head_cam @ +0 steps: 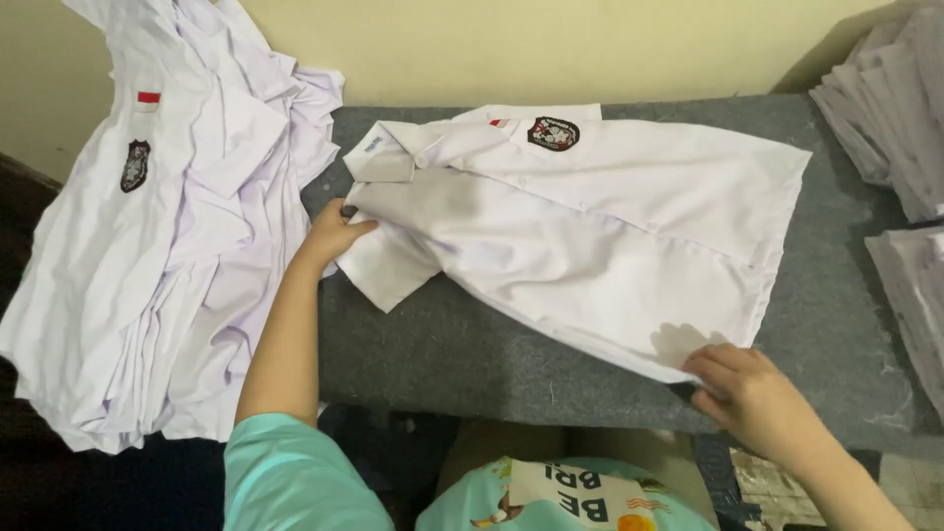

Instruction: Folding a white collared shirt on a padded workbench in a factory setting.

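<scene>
— Nearest the lens: a turquoise sleeve, then the right hand, fingers curled, pinching the hem corner of the white shirt.

— And the left hand?

— Farther out, fingers closed over the short sleeve near the shoulder seam, thumb on top, gripping cloth.

— Where exactly, that shirt?

— Spread flat between both hands on the grey felt table, collar just beyond the left hand, chest badge well beyond it, hem under the right fingertips.

— Handling?

— Probably light, thin, limp cotton; no stiffness, so sagging and wrinkling wherever unsupported. Not fragile, hardly slippery against felt. Likely dragging rather than sliding.

— Best places for a grip?

— Seams and edges: shoulder seam, hem corner, as held now. Pinching mid-panel likely just bunching the fabric.

— Around the hands?

— Left of the left hand, a loose heap of white shirts, draped off the table edge. Beyond and right of the right hand, folded stacks, well apart from the fingers.
</scene>
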